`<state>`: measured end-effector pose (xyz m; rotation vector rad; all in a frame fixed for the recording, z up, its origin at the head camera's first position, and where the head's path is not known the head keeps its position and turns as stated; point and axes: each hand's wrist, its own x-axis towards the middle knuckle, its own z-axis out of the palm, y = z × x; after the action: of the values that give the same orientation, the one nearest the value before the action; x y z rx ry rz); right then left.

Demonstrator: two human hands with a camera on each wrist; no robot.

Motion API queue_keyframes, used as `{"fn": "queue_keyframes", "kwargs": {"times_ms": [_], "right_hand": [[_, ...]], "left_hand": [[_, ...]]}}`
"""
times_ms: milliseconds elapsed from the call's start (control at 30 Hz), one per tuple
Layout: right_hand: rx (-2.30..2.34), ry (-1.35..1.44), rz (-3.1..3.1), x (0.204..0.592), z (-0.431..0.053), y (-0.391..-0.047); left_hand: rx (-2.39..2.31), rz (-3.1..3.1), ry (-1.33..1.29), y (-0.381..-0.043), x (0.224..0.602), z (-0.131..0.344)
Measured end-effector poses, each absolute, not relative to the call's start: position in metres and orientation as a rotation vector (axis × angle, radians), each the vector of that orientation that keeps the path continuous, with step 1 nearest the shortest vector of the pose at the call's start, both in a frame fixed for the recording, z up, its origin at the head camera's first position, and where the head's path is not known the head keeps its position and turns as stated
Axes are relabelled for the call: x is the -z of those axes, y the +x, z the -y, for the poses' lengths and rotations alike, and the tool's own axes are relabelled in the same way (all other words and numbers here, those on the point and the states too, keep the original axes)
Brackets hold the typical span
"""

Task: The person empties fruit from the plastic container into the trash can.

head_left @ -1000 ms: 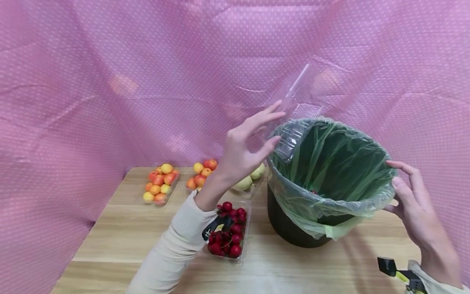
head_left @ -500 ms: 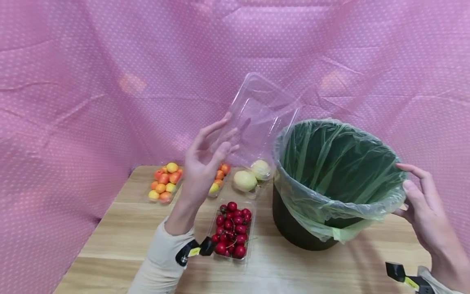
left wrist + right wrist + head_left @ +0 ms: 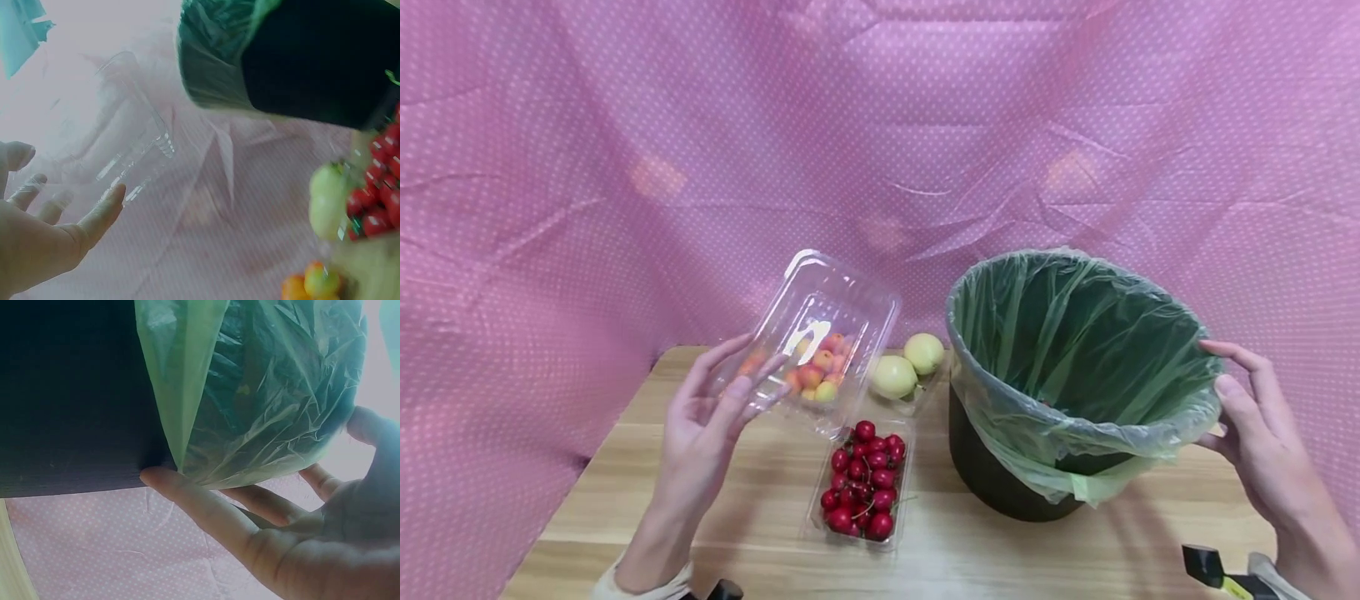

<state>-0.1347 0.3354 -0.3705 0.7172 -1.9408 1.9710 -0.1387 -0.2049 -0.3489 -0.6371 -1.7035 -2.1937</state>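
My left hand [image 3: 700,429] holds a clear plastic container [image 3: 861,296] by its near left side, tilted above the table. Its fingers show through the plastic, and nothing is visible inside the container. In the left wrist view the same clear container [image 3: 140,94] spreads out beyond the fingers. At the right stands a black trash bin [image 3: 992,467] lined with a green bag [image 3: 1075,333]. My right hand [image 3: 1273,433] touches the bin's right side near the rim, its fingers fairly straight against the bag's outside. The bottom of the bin is mostly hidden.
A clear tray of red cherry-like fruit [image 3: 857,492] sits on the wooden table [image 3: 760,533], left of the bin. Two pale green fruits [image 3: 893,377] lie behind it. Orange and yellow fruits [image 3: 820,371] show through the held container. A pink dotted cloth [image 3: 775,125] hangs behind.
My left hand has drawn the clear container from over the bin leftward and down, to above the orange and yellow fruits. The right hand stays at the bin's side.
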Motion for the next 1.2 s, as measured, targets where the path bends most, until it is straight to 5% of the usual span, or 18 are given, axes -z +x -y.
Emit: {"fn": "queue_keyframes", "kwargs": {"times_ms": [800, 1200], "right_hand": [[-1.967, 0.658, 1.879, 0.37, -0.347, -0.124], [-1.954, 0.683, 1.934, 0.367, -0.347, -0.124]], "left_hand": [[2.142, 2.013, -0.104, -0.087, 0.435, 0.291], [2.502, 1.572, -0.347, -0.096, 0.482, 0.307]]}}
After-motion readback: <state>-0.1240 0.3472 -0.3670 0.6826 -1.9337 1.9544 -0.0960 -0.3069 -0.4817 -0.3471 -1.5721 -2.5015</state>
